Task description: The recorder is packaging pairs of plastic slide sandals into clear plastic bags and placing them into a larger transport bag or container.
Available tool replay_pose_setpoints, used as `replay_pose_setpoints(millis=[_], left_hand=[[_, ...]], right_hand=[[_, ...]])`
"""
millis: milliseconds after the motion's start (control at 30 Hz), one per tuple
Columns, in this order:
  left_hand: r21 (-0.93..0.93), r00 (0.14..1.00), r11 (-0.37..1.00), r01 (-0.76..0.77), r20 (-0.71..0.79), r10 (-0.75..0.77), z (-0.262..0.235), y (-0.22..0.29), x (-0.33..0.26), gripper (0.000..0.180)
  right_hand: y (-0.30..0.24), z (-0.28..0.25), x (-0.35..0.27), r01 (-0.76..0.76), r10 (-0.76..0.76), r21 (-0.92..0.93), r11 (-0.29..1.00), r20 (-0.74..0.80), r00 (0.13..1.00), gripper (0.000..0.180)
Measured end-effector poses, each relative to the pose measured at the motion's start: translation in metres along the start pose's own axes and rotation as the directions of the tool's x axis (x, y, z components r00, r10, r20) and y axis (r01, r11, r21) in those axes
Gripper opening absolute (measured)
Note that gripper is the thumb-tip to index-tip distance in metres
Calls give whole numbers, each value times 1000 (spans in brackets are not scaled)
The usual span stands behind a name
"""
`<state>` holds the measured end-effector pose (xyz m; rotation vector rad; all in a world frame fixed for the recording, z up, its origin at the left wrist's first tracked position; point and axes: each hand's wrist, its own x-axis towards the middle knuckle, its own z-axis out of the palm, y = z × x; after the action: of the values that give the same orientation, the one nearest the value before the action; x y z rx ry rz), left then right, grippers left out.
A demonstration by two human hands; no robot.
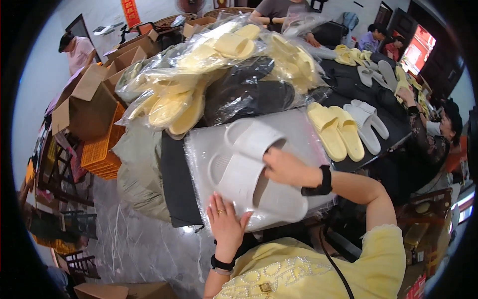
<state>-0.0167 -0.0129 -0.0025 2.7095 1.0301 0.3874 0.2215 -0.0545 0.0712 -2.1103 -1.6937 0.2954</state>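
A pair of light grey slippers [241,178] lies side by side on a stack of clear plastic bags [313,133] at the table's near edge. My right hand [289,168] reaches over them, with its fingers curled closed at the inner edges of the straps; the fingertips are partly hidden. Flat on the bags' near left corner rests my left hand [225,219], fingers stretched out and holding nothing. Just right of the bags sit a pair of yellow slippers [336,130] and another grey pair [367,124].
Bagged yellow slippers [179,102] are heaped beyond the stack. Cardboard boxes [89,102] and an orange crate [102,152] stand at the left. More loose slippers [378,74] line the dark table toward the far right. A co-worker [433,127] reaches in at the right; other people sit farther back.
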Motion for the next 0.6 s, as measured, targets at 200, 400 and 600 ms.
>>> replay_pose_setpoints(millis=[200,400,600], left_hand=[[-2,999,1000,-11,38,11,-3,7,4,75],[14,1000,1000,-22,-6,22,-6,12,6,75],[11,999,1000,7,39,-8,-9,10,4,76]], right_hand=[[35,1,-50,-115,113,49,992,40,993,28],[141,-17,-84,-349,363,108,931,-159,918,26],[190,-38,-96,-527,472,-102,844,-324,819,29]])
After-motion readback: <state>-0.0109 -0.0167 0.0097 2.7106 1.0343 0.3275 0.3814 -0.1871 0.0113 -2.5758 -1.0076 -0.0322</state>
